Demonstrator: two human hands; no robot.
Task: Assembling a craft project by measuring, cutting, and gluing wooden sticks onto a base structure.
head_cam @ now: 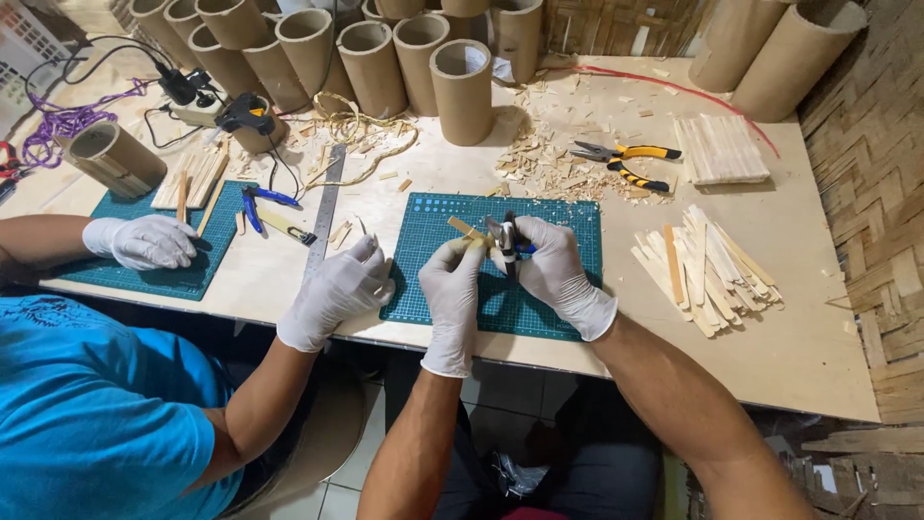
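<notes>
My left hand (454,279), in a white glove, pinches a thin bamboo strip (468,229) over a green cutting mat (568,226). My right hand (553,265), also gloved, grips small cutting pliers with blue handles (508,241), whose jaws meet the strip. Both hands hover above the mat's middle, close together.
A co-worker in a blue shirt sits at my left, with one gloved hand (339,289) beside my mat and the other (144,241) on a second green mat. A steel ruler (325,207), yellow-handled pliers (626,159), a pile of bamboo strips (707,270), shavings and cardboard tubes (462,91) surround them.
</notes>
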